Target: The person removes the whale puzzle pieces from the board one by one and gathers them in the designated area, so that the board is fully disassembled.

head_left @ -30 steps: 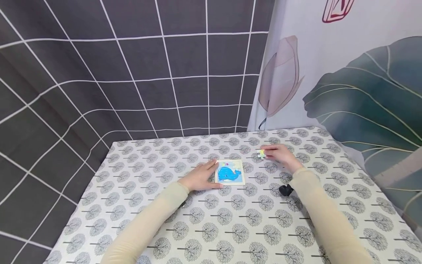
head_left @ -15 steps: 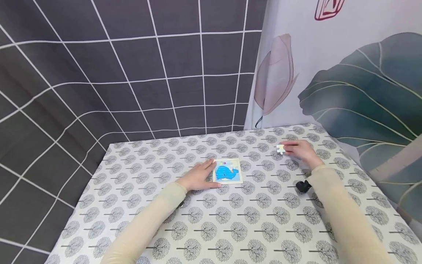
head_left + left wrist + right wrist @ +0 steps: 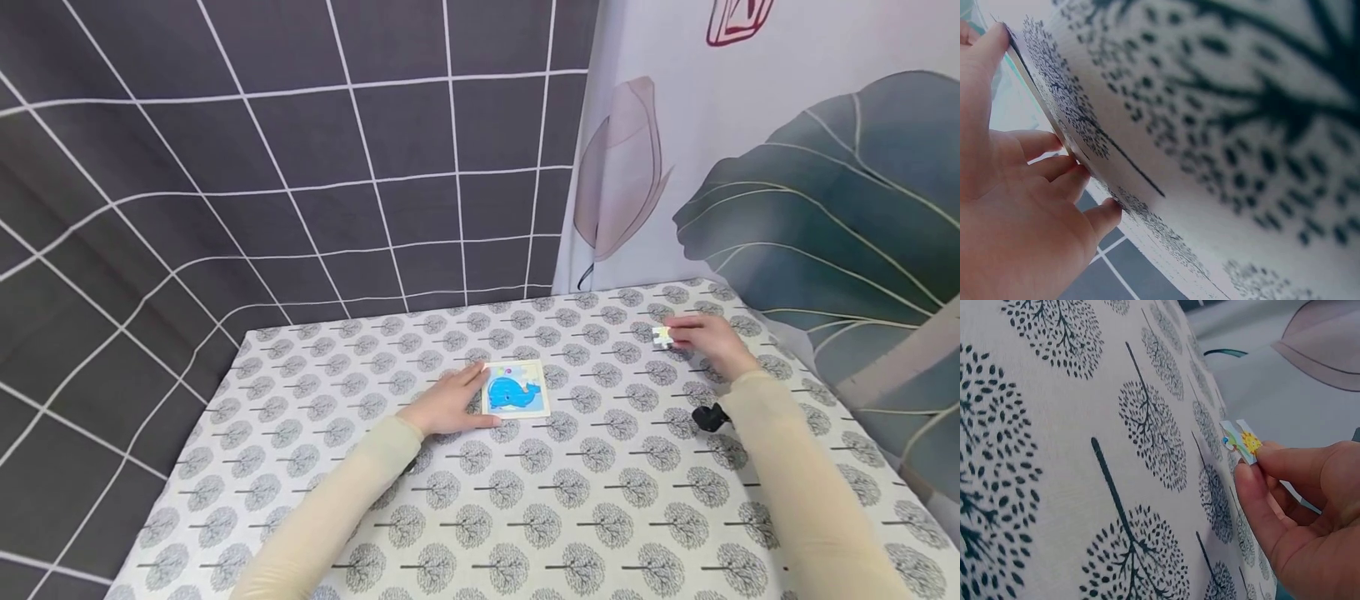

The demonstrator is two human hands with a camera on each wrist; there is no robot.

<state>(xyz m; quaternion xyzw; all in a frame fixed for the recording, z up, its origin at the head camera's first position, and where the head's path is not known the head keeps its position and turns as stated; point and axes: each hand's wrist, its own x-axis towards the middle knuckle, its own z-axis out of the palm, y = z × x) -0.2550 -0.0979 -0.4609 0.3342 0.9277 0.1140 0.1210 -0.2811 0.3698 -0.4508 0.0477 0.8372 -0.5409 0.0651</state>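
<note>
In the head view a square jigsaw puzzle (image 3: pixel 515 390) with a blue whale and a pale border lies flat on the cloth. Against its left side rests my left hand (image 3: pixel 447 402), fingers at the far corner and thumb along the near edge. Seen from the left wrist, the fingers of that hand (image 3: pixel 1029 169) lie fairly straight along the board's thin edge. Off to the right, my right hand (image 3: pixel 711 342) pinches a small jigsaw piece (image 3: pixel 662 337) between thumb and fingertips. Close up, this piece (image 3: pixel 1242 441) shows a yellow sun on pale blue, held above the cloth.
A white tablecloth (image 3: pixel 480 500) printed with grey trees covers the table. Behind stands a dark curtain (image 3: pixel 300 150) with white grid lines. A pale curtain (image 3: pixel 675 50) with flower and leaf prints hangs at the right. Beneath my right wrist is a black device (image 3: pixel 709 417).
My right hand has moved to the right, away from the puzzle, with the jigsaw piece still pinched. The left hand keeps its place at the puzzle, while the head view has shifted slightly.
</note>
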